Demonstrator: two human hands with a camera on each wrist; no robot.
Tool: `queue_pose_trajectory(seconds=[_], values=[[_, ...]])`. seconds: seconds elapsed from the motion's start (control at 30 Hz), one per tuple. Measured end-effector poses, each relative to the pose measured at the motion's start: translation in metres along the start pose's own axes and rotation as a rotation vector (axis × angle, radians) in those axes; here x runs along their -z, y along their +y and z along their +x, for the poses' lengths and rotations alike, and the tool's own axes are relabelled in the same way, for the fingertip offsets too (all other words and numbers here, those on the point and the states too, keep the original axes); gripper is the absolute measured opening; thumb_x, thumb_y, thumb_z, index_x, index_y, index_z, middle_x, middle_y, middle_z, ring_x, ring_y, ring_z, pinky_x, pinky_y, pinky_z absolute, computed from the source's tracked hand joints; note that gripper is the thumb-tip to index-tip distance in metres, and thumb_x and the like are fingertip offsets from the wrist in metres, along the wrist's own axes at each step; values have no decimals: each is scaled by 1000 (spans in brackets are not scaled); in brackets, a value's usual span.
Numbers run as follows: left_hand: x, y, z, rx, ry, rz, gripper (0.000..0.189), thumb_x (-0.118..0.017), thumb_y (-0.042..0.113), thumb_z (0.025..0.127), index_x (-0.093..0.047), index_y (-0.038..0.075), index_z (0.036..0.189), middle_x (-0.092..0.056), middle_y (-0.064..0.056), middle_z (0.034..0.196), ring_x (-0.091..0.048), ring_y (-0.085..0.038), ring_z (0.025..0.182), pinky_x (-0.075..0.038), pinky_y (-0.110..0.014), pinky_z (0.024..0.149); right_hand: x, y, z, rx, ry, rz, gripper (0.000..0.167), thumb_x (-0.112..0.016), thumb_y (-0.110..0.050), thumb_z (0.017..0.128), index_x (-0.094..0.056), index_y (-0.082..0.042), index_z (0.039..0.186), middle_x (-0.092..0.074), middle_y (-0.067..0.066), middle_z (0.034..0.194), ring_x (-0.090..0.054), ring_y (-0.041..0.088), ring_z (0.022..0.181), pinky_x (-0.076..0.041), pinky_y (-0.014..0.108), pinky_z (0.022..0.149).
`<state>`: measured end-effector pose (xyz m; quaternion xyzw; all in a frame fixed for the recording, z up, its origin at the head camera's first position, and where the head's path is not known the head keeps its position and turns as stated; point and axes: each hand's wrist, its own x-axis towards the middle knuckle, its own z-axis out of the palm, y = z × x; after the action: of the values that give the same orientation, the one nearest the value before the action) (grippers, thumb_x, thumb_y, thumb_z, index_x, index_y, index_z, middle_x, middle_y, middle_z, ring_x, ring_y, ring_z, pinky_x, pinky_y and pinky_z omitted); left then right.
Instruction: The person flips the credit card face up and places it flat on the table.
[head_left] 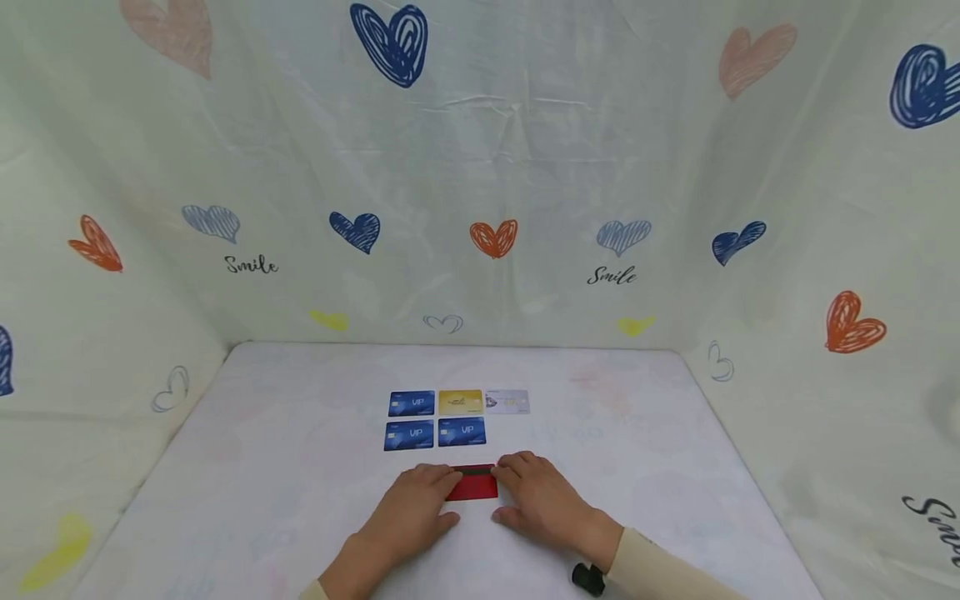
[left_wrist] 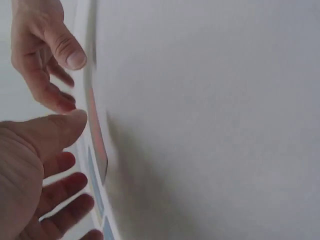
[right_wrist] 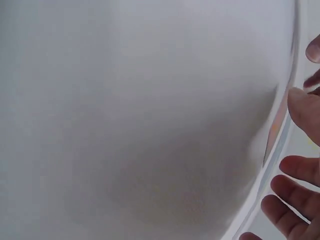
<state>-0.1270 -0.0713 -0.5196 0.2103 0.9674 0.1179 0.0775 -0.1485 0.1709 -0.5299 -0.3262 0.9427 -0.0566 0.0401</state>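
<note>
A red card [head_left: 472, 487] with a dark stripe along its far edge lies flat on the white table between my hands. My left hand [head_left: 416, 510] is at its left end, fingertips over the far left corner. From the other side, fingertips of my right hand [head_left: 543, 502] are at the far right corner. Both thumbs stay apart from the card on the near side. In the left wrist view the card [left_wrist: 97, 132] shows nearly edge-on past my loosely spread fingers [left_wrist: 65, 210]. The right wrist view also shows the card [right_wrist: 275, 132] as a thin sliver.
Beyond the red card, a far row holds a blue VIP card [head_left: 412, 404], a gold card [head_left: 461, 402] and a silver card [head_left: 507, 402]. Two blue cards, one left [head_left: 408, 435] and one right [head_left: 462, 432], form a nearer row. A heart-printed curtain [head_left: 420, 292] surrounds the table.
</note>
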Motion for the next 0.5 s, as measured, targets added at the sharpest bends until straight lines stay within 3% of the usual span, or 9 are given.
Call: queue_pose_trajectory(seconds=[0.13,0.5], values=[[0,-7,8,68,100,19,72,-92,47,78,-69,12,136,-67,-8,125,-55,-30,119,-48,-56,105,1,4,11,-22,64,23,63,-80,-51,92,-65,-13,140,-64,2,134,-58,19,118,-54,40,103],[-4,-12,19,97,78,33,78,-92,56,73,-70,11,134,-64,-8,115,-50,-29,111,-45,-54,96,3,3,33,-35,12,18,60,-84,-53,86,-69,-15,130,-66,0,121,-56,15,104,-52,37,92]])
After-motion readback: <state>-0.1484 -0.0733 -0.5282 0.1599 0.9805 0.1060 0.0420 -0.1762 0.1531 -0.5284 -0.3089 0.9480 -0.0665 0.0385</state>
